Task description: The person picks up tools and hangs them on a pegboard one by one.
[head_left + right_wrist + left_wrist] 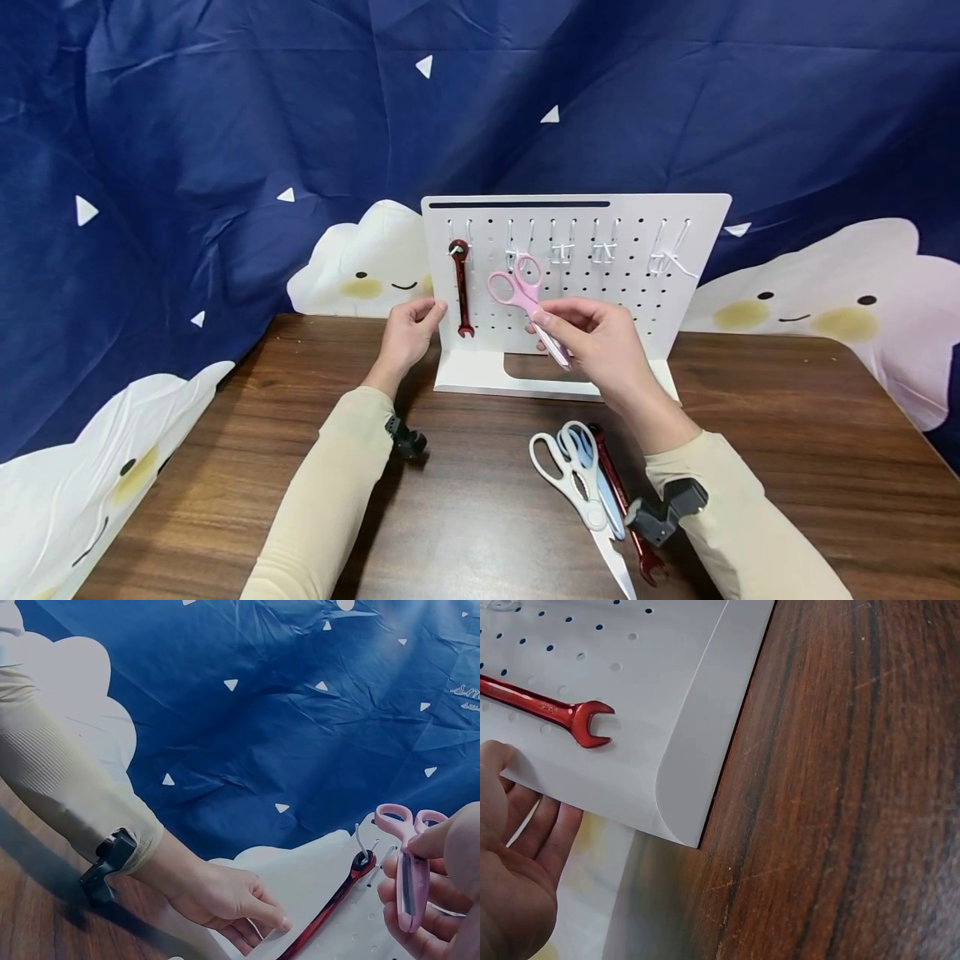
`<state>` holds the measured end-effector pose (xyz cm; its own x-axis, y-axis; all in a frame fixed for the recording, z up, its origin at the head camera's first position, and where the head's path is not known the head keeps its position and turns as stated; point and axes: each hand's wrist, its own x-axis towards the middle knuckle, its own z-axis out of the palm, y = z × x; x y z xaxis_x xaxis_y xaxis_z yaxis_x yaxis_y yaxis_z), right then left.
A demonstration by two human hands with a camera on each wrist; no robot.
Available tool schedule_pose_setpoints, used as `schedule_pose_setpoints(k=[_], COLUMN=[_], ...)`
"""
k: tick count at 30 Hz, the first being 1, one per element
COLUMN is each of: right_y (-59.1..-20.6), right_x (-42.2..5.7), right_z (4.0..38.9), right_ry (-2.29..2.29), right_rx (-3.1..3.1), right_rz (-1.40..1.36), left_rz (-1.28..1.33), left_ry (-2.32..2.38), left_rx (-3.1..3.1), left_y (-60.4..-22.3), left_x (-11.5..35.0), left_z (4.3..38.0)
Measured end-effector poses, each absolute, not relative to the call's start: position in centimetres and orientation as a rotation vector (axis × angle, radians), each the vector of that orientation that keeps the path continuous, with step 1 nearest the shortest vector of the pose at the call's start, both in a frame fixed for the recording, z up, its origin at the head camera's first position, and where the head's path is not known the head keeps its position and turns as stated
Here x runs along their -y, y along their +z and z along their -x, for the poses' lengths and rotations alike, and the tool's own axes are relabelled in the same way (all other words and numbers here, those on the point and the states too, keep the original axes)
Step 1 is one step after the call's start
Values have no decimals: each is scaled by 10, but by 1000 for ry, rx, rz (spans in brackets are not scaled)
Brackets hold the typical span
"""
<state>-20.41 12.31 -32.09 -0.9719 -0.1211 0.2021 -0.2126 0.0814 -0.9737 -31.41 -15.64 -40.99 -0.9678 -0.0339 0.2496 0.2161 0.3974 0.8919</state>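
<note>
Pink scissors (522, 287) are pinched by my right hand (600, 333), handle loops up and blades slanting down, in front of the white pegboard (480, 333). In the right wrist view the thumb presses the scissors (409, 881) near their pivot. My left hand (408, 333) grips the board's left edge, thumb on the front face and fingers behind. Close to that thumb, a red wrench (462, 292) hangs from the leftmost hook. Its open end (589, 724) shows in the left wrist view. The loops overlap the second hook (517, 250) from the left in the head view; contact cannot be told.
More white hooks (562, 250) line the board, the rightmost (671, 254) splayed. On the brown table (472, 500) lie white scissors (588, 500), partly over blue scissors (611, 500), beside a second red wrench (626, 504). A blue curtain (300, 125) hangs behind.
</note>
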Motion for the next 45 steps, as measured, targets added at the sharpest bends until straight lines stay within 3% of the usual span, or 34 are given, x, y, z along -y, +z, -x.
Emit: schedule_pose_setpoints(k=[45], right_y=[-351], right_x=[-101], right_z=[271], right_ry=[2072], right_rx=[2338], right_rz=[-21], left_rz=[183], left_ry=[-1596], left_rx=[2415], left_y=[-413], left_x=[157], left_z=[317])
